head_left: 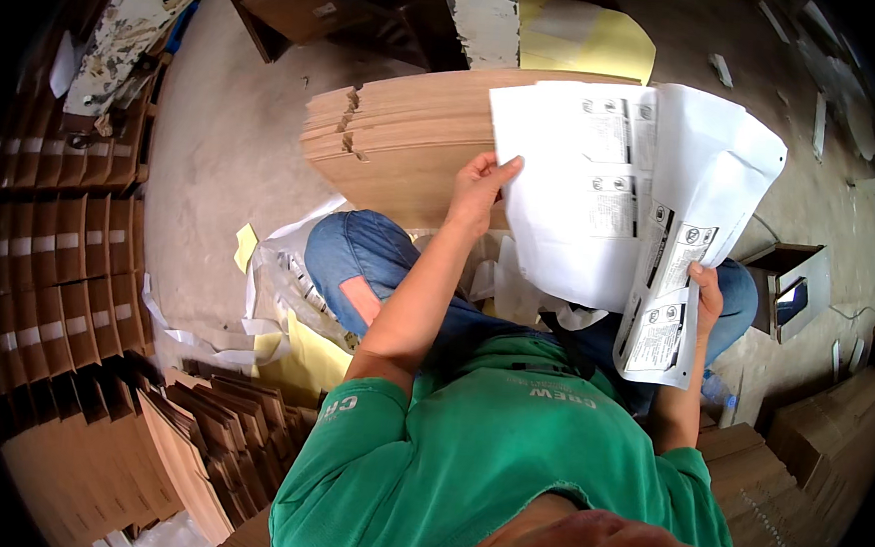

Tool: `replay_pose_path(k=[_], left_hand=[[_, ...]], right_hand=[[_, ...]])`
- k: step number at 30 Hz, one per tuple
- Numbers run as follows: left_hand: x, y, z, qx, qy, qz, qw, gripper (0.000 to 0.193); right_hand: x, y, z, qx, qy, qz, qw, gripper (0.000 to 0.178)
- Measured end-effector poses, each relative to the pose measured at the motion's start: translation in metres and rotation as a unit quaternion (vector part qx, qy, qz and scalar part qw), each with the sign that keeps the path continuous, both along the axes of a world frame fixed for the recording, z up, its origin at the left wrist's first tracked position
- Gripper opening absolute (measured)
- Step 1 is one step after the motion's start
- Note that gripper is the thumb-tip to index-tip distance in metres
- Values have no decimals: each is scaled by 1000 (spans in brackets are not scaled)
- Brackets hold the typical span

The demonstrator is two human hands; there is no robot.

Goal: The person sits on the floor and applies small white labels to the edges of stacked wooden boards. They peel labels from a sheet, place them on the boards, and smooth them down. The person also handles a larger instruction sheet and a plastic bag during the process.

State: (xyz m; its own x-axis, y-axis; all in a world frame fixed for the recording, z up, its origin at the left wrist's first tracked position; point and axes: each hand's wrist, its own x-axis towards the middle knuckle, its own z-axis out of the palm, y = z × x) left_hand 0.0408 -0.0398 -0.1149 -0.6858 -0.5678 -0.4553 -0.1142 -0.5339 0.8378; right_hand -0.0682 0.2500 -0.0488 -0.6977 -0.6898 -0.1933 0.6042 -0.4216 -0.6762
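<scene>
White printed sheets are spread out in front of me, with black print and small pictograms. My left hand pinches the left edge of the flat part between thumb and fingers. Lower right, my right hand is closed on the edge of a curled printed sheet, its fingers partly behind the paper. The two parts overlap near the middle; whether they are joined cannot be made out. Directly behind the sheets lies a stack of flat cardboard, partly covered by them.
Divided cardboard boxes stand along the left. Folded cardboard pieces lean at lower left, and more cardboard is piled at lower right. Yellow paper and white strips litter the floor near my left knee. A small open box sits at right.
</scene>
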Motion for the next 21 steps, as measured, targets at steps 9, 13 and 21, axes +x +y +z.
replay_pose_path(k=[9,13,21], left_hand=[[43,-67,97,-297,31,117,947,18],[40,-69,155,-445,20,18,895,22],[10,-40,200,-484,-41,-225,844,32]], right_hand=[[-18,15,-75,370,143,-7,918,21],[-8,4,-105,497,473,39,727,25],[-21,-96,53,216,519,-59,825,36]])
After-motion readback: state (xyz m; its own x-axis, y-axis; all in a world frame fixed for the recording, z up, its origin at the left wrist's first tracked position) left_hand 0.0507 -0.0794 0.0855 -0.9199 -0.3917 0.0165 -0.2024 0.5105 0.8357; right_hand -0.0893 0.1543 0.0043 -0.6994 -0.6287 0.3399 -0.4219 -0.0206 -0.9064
